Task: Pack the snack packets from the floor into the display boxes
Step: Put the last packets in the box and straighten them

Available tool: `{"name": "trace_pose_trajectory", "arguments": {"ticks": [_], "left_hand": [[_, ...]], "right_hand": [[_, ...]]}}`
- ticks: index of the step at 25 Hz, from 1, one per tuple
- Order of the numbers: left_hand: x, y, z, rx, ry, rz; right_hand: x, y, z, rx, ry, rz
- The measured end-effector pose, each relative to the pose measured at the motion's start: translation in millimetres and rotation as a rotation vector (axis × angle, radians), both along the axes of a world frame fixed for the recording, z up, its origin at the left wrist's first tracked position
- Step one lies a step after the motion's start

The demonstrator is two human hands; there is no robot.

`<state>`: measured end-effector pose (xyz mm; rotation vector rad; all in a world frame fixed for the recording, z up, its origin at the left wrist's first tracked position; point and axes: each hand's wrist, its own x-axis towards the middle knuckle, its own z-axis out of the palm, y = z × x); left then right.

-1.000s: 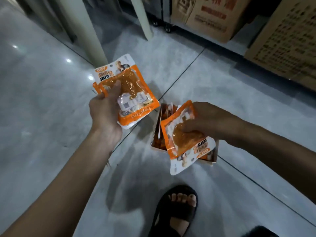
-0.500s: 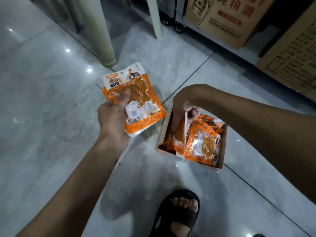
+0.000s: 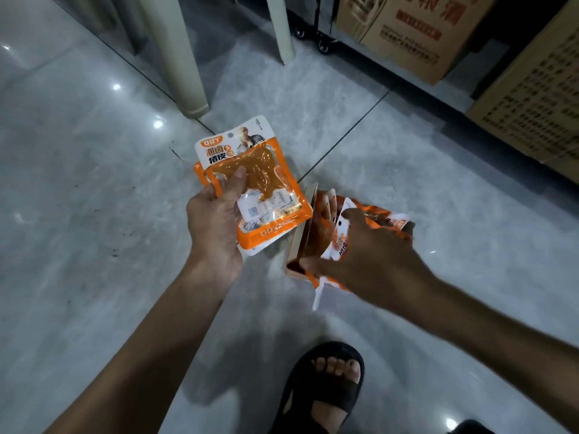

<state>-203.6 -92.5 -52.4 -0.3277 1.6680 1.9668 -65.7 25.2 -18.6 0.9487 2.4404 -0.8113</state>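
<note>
Bare floor [image 3: 78, 214] lying open left of the left hand [image 3: 216, 227], table leg [image 3: 178, 57] standing beyond it, packets [image 3: 322, 227] crowding the box [image 3: 299, 233] under the right hand [image 3: 372, 261], cartons [image 3: 407, 32] standing farther beyond.

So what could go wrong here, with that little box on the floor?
The display box looks crowded, and one packet corner pokes over its near edge, so it may slip out. The right hand spreads over the boxed packets; pushing could tip or slide the box on the glossy floor. The left hand pins its snack packets under the thumb; one might drop.
</note>
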Motion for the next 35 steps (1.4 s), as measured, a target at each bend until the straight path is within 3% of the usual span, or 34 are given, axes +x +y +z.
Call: {"name": "trace_pose_trajectory", "arguments": {"ticks": [4, 7, 10, 14, 16, 20, 22, 24, 27, 35], "left_hand": [[4.0, -0.6, -1.1, -0.002, 0.019, 0.008], [4.2, -1.2, -0.5, -0.02, 0.049, -0.004], [5.3, 1.2, 1.6, -0.026, 0.061, -0.015], [6.5, 3.9, 0.7, -0.021, 0.081, -0.026], [6.5, 3.8, 1.0, -0.03, 0.088, -0.032], [5.4, 1.9, 2.4, -0.022, 0.13, -0.059], [9.7, 5.6, 8.0, -0.005, 0.162, -0.126], [16.8, 11.6, 13.8, -0.038, 0.242, -0.228], [25.5, 18.7, 19.3, -0.08, 0.363, -0.275], [28.3, 30.5, 21.1, -0.057, 0.432, -0.215]], "right_hand": [[9.3, -19.1, -18.5, 0.149, 0.052, 0.005], [-10.8, 5.5, -27.8, 0.281, 0.215, -0.022], [-39.1, 28.1, -27.8, 0.119, 0.245, -0.102], [-67.1, 26.2, -48.8, -0.024, 0.052, -0.052], [-67.3, 28.7, -61.5, -0.056, 0.046, -0.059], [-50.7, 52.0, -37.7, -0.008, 0.407, -0.211], [-45.4, 62.1, -7.7, -0.134, 0.604, -0.18], [-49.2, 65.6, 12.0, -0.281, 0.66, -0.083], [-61.2, 69.6, 19.4, -0.153, 0.63, 0.071], [-40.4, 63.2, 23.3, 0.345, 0.861, 0.086]]}}
